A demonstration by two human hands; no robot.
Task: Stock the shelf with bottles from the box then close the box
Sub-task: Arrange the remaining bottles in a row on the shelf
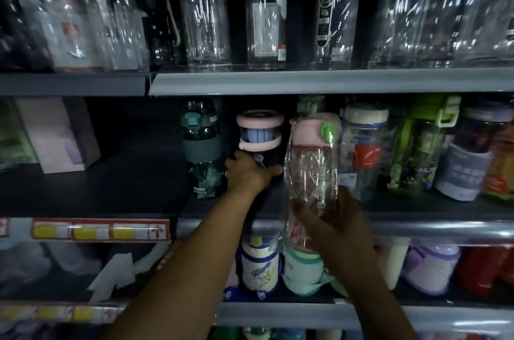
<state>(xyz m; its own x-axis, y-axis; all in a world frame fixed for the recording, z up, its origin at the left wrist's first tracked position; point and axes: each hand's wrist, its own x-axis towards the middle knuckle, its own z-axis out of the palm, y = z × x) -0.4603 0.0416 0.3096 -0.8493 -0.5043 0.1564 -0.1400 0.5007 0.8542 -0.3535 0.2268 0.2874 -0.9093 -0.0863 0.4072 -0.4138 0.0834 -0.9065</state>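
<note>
My left hand (249,174) grips the lower body of a dark bottle with a pink lid (260,133), which stands upright on the middle shelf (417,225). My right hand (331,224) holds a pink bottle with a green clasp (313,167), wrapped in clear plastic, by its bottom. That bottle is upright in front of the shelf edge, just right of the dark one. A teal bottle (201,145) stands to the left of my left hand. The box is out of view.
Right of the pink bottle the middle shelf holds several wrapped bottles (364,150). Clear glass bottles (265,8) line the shelf above. More bottles (260,267) fill the shelf below. Boxed goods (55,133) sit far left, with dark bare shelf between them and the teal bottle.
</note>
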